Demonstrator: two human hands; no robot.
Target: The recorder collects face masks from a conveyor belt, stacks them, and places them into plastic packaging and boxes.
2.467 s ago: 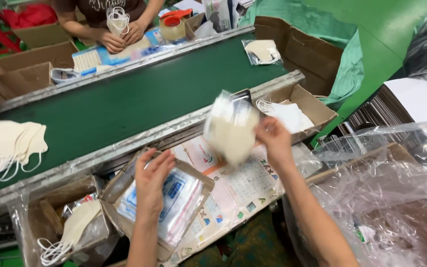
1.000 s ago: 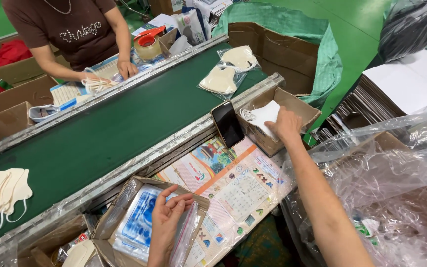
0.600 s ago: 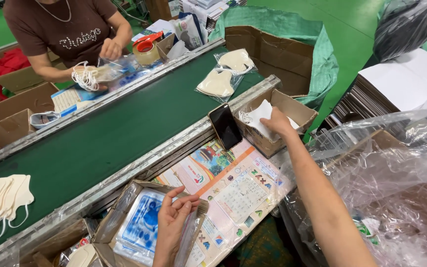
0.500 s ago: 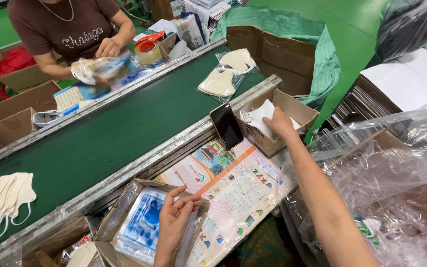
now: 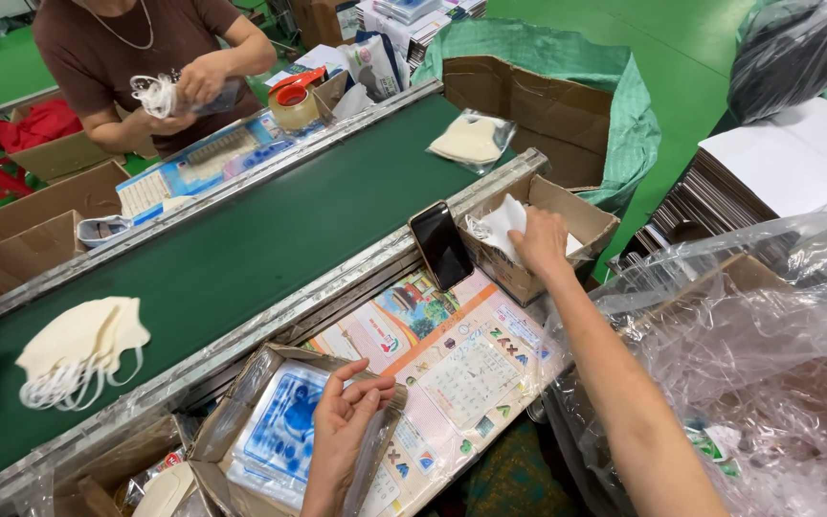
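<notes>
At centre right, the right hand [image 5: 540, 241] closes its fingers on white masks [image 5: 500, 227] inside the small cardboard box [image 5: 581, 213]. At lower centre, the left hand [image 5: 342, 431] pinches a clear bag [image 5: 368, 460]. A hasty pull might spill masks or knock the leaning phone [image 5: 440, 245].

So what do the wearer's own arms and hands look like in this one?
Both are bare: the left hand and right hand show no gloves, rings or watch, and both forearms are uncovered with no sleeve in view. Fingernails look short and unpainted.
</notes>
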